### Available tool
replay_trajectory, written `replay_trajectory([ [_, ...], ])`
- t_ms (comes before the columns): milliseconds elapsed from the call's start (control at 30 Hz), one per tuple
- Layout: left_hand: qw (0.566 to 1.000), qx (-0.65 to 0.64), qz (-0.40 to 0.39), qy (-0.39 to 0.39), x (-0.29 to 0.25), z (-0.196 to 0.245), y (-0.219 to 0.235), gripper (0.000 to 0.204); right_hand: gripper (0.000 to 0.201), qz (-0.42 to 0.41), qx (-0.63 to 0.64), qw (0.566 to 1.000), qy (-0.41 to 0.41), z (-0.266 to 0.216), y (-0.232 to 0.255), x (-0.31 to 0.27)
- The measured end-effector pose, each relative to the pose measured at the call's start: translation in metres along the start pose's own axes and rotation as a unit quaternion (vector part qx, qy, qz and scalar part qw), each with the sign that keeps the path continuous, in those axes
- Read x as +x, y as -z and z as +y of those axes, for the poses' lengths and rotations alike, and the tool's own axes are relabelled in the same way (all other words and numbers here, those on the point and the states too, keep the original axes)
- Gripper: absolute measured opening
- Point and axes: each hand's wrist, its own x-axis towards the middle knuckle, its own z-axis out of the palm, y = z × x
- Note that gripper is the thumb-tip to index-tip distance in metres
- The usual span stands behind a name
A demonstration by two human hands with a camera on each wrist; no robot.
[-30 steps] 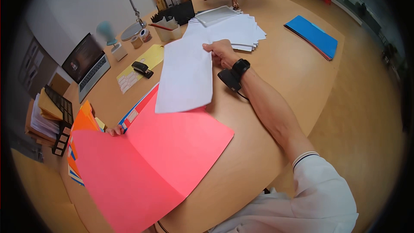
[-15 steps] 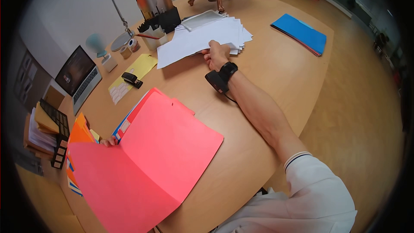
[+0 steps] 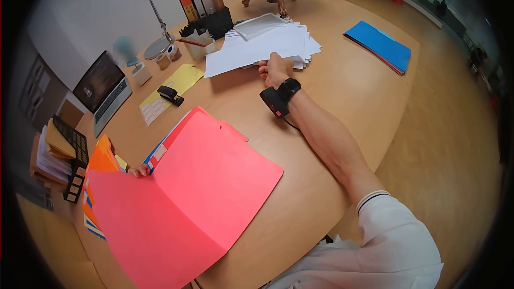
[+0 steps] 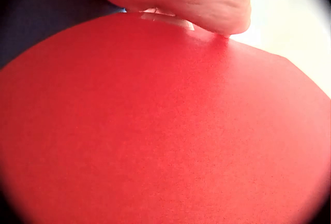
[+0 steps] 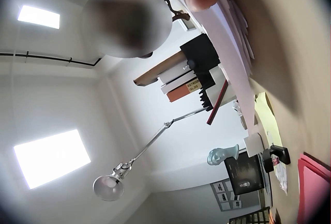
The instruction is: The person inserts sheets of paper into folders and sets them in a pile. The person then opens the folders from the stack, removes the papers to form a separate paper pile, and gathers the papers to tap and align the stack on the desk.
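Note:
An unfolded pink-red file folder stands spread over the near side of the desk. At its top edge, by the fold, my left hand grips it with the fingertips curled over; most of that hand is hidden behind the folder. In the left wrist view the red cover fills the picture beneath the hand. Farther off, my right hand pinches the near edge of white paper, thumb on top and fingers underneath. This paper overlaps the loose white stack behind it.
A black stapler lies on a yellow sheet. Behind are a laptop, a pen holder, a lamp base and a clear tray. Blue folders lie right; orange folders stand left.
My right hand has carried the white paper from above the pink folder back to the stack and lowered it there. My left hand keeps its grip on the folder.

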Motion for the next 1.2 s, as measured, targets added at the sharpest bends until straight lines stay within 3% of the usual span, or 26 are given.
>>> replay_trajectory([
  [167, 0.999, 0.021, 0.028, -0.011, -0.013, 0.009, 0.002, 0.020, 0.019, 0.012, 0.006, 1.000, 0.000, -0.002, 0.003, 0.008],
  [367, 0.997, 0.044, 0.059, -0.021, -0.024, 0.017, 0.003, 0.020, 0.022, 0.046, -0.005, 0.997, 0.060, -0.007, 0.009, 0.014],
  [567, 0.993, 0.067, 0.088, -0.034, -0.031, 0.025, 0.003, 0.021, 0.022, -0.020, 0.052, 0.998, -0.014, 0.003, 0.010, 0.032],
  [667, 0.991, 0.078, 0.101, -0.041, -0.033, 0.028, 0.002, 0.021, 0.029, -0.080, -0.012, 0.995, -0.055, 0.003, 0.009, 0.030],
  [733, 0.989, 0.088, 0.111, -0.045, -0.035, 0.032, 0.003, 0.021, 0.033, -0.228, -0.085, 0.965, -0.095, 0.001, 0.012, 0.019],
  [767, 0.988, 0.094, 0.117, -0.048, -0.037, 0.035, 0.004, 0.021, 0.033, -0.232, -0.085, 0.964, -0.097, -0.001, 0.010, 0.012],
  [833, 0.982, 0.118, 0.135, -0.056, -0.047, 0.051, 0.010, 0.021, 0.038, -0.317, -0.241, 0.912, -0.097, 0.000, -0.001, -0.006],
  [900, 0.974, 0.147, 0.157, -0.064, -0.062, 0.075, 0.016, 0.021, 0.043, -0.368, -0.277, 0.883, -0.096, 0.002, -0.006, -0.027],
  [967, 0.966, 0.174, 0.177, -0.071, -0.076, 0.097, 0.020, 0.021, 0.044, -0.466, -0.400, 0.784, -0.090, 0.003, -0.011, -0.045],
  [1000, 0.962, 0.184, 0.186, -0.075, -0.076, 0.102, 0.022, 0.021, 0.042, -0.490, -0.416, 0.763, -0.071, 0.005, -0.012, -0.057],
  [1067, 0.939, 0.199, 0.279, -0.041, -0.076, 0.094, 0.052, 0.021, 0.038, -0.515, -0.440, 0.733, -0.059, 0.014, -0.019, -0.065],
  [1100, 0.937, 0.201, 0.282, -0.042, -0.079, 0.093, 0.063, 0.021, 0.035, -0.533, -0.464, 0.706, -0.045, 0.018, -0.021, -0.069],
  [1200, 0.935, 0.221, 0.277, -0.002, -0.078, 0.096, 0.058, 0.023, 0.030, -0.545, -0.462, 0.700, -0.001, 0.025, -0.023, -0.084],
])
